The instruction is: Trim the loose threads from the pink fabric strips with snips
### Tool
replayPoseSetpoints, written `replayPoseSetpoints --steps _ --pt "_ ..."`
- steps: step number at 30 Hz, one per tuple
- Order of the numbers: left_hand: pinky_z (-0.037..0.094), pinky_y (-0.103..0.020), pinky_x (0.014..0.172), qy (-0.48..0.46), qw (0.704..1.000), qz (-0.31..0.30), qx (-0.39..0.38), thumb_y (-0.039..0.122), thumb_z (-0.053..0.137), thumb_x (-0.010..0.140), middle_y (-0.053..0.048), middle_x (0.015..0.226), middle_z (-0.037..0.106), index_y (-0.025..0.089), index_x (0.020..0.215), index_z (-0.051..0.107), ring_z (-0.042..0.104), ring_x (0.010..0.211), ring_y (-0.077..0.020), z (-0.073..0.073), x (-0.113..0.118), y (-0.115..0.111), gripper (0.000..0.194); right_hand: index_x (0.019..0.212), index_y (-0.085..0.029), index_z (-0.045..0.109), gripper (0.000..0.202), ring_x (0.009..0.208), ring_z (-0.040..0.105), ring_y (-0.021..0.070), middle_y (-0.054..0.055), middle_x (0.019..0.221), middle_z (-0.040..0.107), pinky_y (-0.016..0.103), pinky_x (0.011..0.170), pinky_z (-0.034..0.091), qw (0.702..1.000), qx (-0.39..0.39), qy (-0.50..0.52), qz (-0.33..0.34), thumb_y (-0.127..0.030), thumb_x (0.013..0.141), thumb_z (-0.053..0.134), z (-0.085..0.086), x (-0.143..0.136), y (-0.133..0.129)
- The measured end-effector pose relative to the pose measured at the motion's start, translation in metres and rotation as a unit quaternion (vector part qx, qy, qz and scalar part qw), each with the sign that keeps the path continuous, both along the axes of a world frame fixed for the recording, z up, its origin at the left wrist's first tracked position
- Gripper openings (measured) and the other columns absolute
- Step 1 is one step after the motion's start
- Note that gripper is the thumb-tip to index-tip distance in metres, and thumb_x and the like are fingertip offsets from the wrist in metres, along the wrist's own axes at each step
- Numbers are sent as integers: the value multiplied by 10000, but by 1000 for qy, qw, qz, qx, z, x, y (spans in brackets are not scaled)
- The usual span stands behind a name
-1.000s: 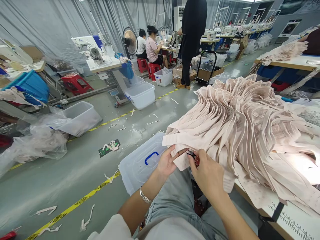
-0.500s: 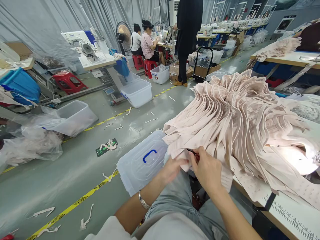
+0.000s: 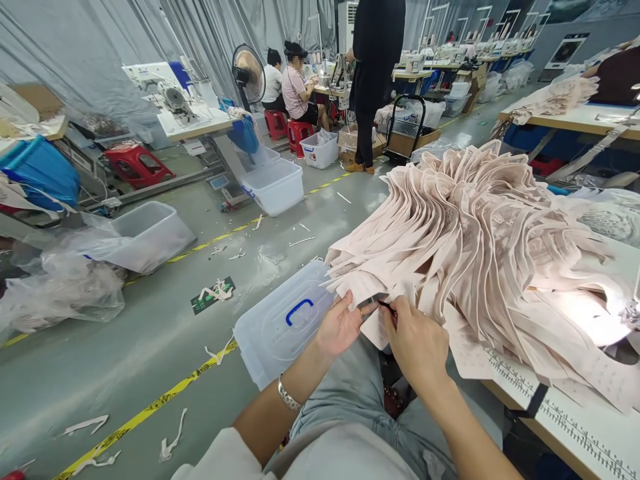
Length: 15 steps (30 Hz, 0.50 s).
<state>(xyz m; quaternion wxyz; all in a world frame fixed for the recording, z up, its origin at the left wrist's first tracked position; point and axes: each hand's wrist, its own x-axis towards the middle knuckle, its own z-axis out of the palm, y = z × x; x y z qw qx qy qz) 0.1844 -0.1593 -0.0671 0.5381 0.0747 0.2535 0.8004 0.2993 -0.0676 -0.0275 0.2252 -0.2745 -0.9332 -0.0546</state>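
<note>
A large heap of pale pink fabric pieces (image 3: 450, 227) lies in layered folds over the table's edge. My left hand (image 3: 341, 328) is palm up at the heap's lower left edge, its thumb and fingers apart, the fingertips by the hanging fabric. Just to its right, my right hand (image 3: 417, 337) is closed around a small black tool (image 3: 387, 307), its dark tip pointing left towards my left fingertips. A loose fabric flap (image 3: 375, 328) hangs between the two hands, above my lap.
A lidded plastic box (image 3: 285, 320) with a blue handle stands left of my knees. The white table (image 3: 575, 420) with ruler markings is on the right. Fabric scraps (image 3: 217, 292) litter the floor. Farther off are sewing machines, bins, two seated people and a standing person (image 3: 377, 80).
My left hand has turned palm up and its fingers have spread. The fabric's lower edge has shifted, uncovering more ruler markings. My right hand still has the black tool.
</note>
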Motion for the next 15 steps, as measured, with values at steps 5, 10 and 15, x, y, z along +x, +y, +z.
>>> replayPoseSetpoints --steps 5,10,15 --pt "475 -327 938 30 995 -79 -47 368 864 633 -82 978 731 168 986 713 640 1101 -274 -18 25 8 432 851 -195 569 207 490 566 138 19 681 687 270 480 166 996 -88 -11 -12 -350 950 474 -8 -2 7" --pt "501 -301 791 112 983 -123 -79 119 844 567 -53 777 736 154 775 734 696 890 -256 -23 36 15 238 874 -202 564 238 566 628 156 18 727 709 254 494 274 988 -147 52 20 -401 950 459 -4 5 3" --pt "497 -279 828 103 993 19 -61 133 700 736 -18 874 738 148 887 727 688 904 -218 -5 3 11 154 912 -188 575 256 557 629 135 -1 652 669 228 520 378 973 -146 163 79 -415 956 465 8 21 -7"
